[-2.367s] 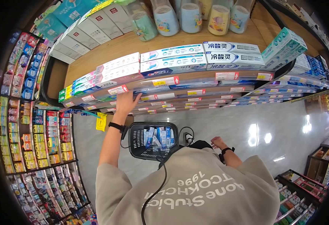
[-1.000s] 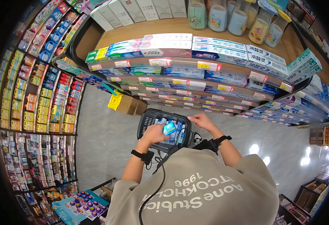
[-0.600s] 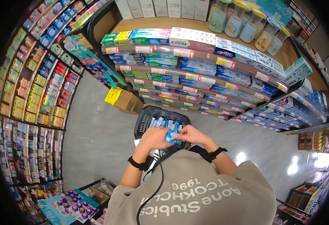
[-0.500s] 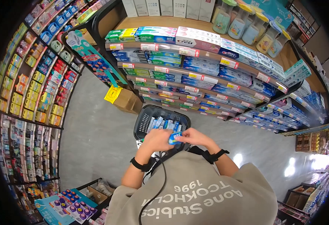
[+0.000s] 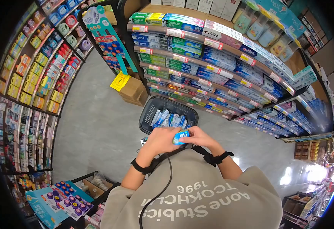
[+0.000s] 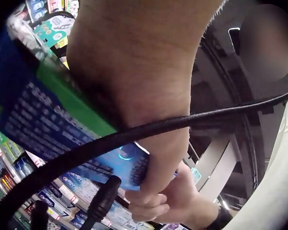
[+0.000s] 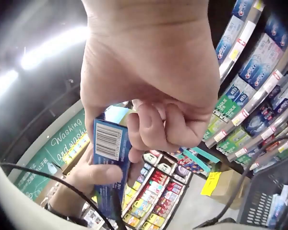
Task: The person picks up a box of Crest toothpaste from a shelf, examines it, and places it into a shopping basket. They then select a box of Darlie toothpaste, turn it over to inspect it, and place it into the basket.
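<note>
A blue and green toothpaste box [image 5: 182, 136] is held up near the chest, close to the basket's near rim in the head view. My left hand [image 5: 161, 139] grips it, its thumb lying across the barcode face [image 7: 108, 141] in the right wrist view. From the other side my right hand [image 5: 202, 138] pinches the box's end, fingers curled. The left wrist view shows the box's printed side [image 6: 43, 115] stretching away beneath the wrist. A black shopping basket [image 5: 146, 113] stands on the floor just beyond the hands, with several toothpaste boxes [image 5: 171, 119] inside.
Shelves of toothpaste [image 5: 212, 59] rise ahead and to the right. A cardboard box [image 5: 134, 91] with a yellow sign [image 5: 120, 81] stands left of the basket. Bottle shelves [image 5: 33, 72] line the left side. A black cable [image 6: 149, 128] crosses in front of the left wrist.
The left hand has come down from the shelf with a toothpaste box. My right hand has risen from beside the body to pinch it. The box has shifted slightly towards the body.
</note>
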